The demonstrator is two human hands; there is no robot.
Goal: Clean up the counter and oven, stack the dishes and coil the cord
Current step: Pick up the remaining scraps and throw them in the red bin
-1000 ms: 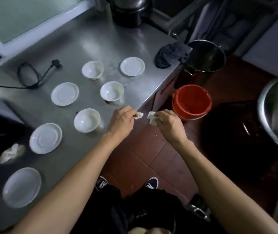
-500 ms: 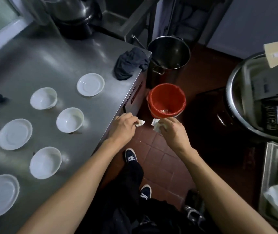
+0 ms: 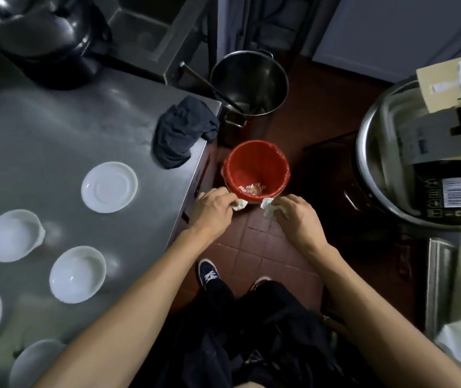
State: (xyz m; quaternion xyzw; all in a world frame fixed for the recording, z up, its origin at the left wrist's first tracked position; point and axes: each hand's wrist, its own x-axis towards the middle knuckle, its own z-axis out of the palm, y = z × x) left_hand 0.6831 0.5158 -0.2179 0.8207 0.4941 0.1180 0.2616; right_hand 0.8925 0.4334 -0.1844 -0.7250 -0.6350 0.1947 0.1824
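White paper scraps are the items in hand: the left hand [image 3: 214, 208] pinches one crumpled scrap [image 3: 240, 204] between fingertips and thumb, and the right hand [image 3: 296, 217] pinches a second, larger wad [image 3: 269, 209] the same way. Both hands are closed on their scraps, near each other but not touching, held just short of the near rim of the red bin [image 3: 257, 166]. That position suggests disposal: the waste sits close to the opening, so a short forward reach would likely bring it over the bin. Some wrappers already lie at the bin's bottom.

The bin stands on the tiled floor [image 3: 254, 247], just beside the end of the steel counter [image 3: 55, 130], where swept debris can go straight in. Behind it stands a tall steel pot [image 3: 249, 82].

On the counter, the dishes are not yet stacked: a saucer [image 3: 109, 186] and two bowls [image 3: 13, 235] [image 3: 77, 274] lie well apart in a loose spread, with further dishes cut off at the left edge. A dark cloth [image 3: 181, 131] lies bunched at the counter's far corner, within reach for wiping. The cord and oven are not in view.
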